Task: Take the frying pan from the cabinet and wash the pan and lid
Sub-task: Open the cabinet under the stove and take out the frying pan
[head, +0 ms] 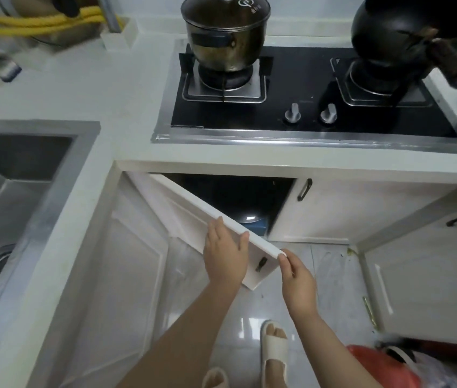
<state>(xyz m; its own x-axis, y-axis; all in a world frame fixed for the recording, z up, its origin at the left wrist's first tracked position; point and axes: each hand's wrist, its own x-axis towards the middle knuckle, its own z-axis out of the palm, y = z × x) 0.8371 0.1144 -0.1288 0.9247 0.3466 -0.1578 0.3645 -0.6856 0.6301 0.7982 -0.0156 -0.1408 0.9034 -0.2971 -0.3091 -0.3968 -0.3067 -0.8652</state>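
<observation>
Pan [249, 217]: one dark round shape inside the cabinet [232, 194] under the hob, only partly seen through the door gap, on something blue; can't tell if a lid is with it.

Near, 6 o'clock: two feet in pale slippers [273, 348] on grey tile. One red bag [381, 365] at 5 o'clock.

Two hands, both on the one half-open door [193, 203]. Left hand [225, 254] lies over the door's top edge, fingers curled onto it. Right hand [296, 278] pinches the door's free corner with thumb and fingers. One black handle [260, 264] shows on the door face between them. The door itself blocks most of the opening.

At 3 o'clock: closed doors, three more black handles visible.

At 9 o'clock: one steel sink [25, 175], one drain.

Far, 12 to 1 o'clock: one black two-burner hob [305, 107], two knobs [293, 113]. One steel pot [225, 37] with lid on the left burner; lid carries a logo and small characters, unreadable. One black wok [406, 26] on the right burner.

At 11 o'clock: two yellow hoses [25, 23].
</observation>
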